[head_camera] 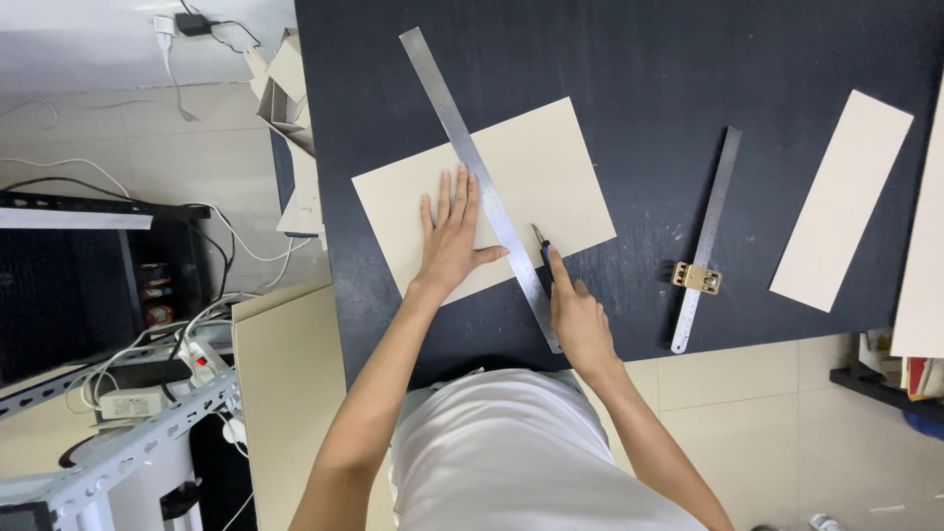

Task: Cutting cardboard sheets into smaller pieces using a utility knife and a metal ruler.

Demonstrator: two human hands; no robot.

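Right hand (578, 313) gripped a small knife (540, 243) at the long steel ruler's (482, 187) edge, left hand (450, 239) lay open, pressing ruler and beige card (551, 177) onto the counter (639, 59); cut apparently barely begun.

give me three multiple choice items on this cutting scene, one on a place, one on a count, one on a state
1. Where does the left hand rest?
A. on the beige cardboard sheet, against the long steel ruler
B. on the floor
C. on the narrow beige strip

2. How many metal rulers lie on the black table?
A. one
B. two
C. four

3. What is the right hand doing?
A. lying empty
B. holding a small blue-handled knife at the ruler's edge
C. lifting the ruler

Answers: 1 A, palm flat on the sheet; 2 B, the long one plus the shorter ruler with a brass clamp; 3 B, fingers grip the knife.
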